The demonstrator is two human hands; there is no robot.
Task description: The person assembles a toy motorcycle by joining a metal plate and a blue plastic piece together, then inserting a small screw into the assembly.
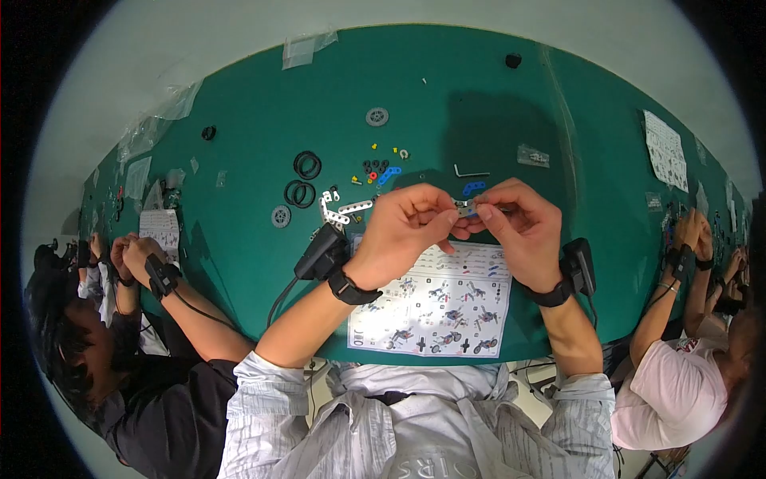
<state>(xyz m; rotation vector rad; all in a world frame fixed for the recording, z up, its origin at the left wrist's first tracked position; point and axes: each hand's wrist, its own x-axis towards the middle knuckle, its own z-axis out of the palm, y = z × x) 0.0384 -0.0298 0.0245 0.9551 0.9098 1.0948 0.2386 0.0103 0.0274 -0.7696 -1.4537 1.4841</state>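
Observation:
My left hand (407,227) and my right hand (519,227) meet above the green table (239,239). Together they pinch a small grey construction piece (465,207) between their fingertips. Both wrists carry black strapped devices. Under the hands lies a printed instruction sheet (443,307). Just beyond the fingers lie a blue curved part (474,188) and a metal L-shaped key (469,172). White perforated beams (343,211) rest left of my left hand.
Black rubber rings (302,182), grey wheels (377,116) and small coloured pieces (379,169) lie farther back. A small clear bag (532,156) lies at the right. Other people work at the left (144,263) and right (690,247) table edges, with more paper sheets (666,148).

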